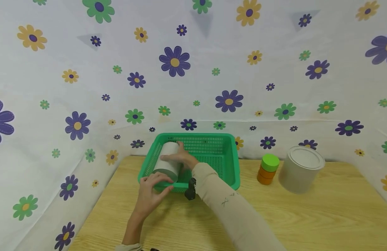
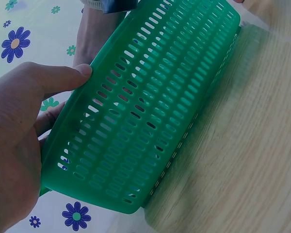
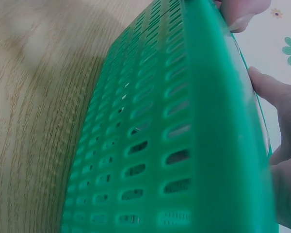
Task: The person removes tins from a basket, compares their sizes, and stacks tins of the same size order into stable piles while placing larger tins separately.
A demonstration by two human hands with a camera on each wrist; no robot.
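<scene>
A white cylinder [image 1: 169, 161] lies tilted along the left side of the green basket [image 1: 235, 162], its greyish end toward me. My right hand [image 1: 181, 157] grips the cylinder's body, thumb across the top and fingers on its far right side. At the basket's front left, my left hand [image 1: 151, 193] holds the rim, its fingers over the edge beside the cylinder's near end. In the left wrist view, the left thumb [image 2: 70, 77] rests on the rim, and the other fingers are mostly hidden behind the slotted wall. The right wrist view shows the right hand [image 3: 288, 145] beyond the basket's rim.
Right of the basket stands an orange jar [image 1: 265, 175] with a green lid. Beside it is a pale lidded paint can [image 1: 298, 176]. All stand on a wood-grain table [image 1: 294, 223], with a flower-printed cloth [image 1: 193, 87] behind and at the sides.
</scene>
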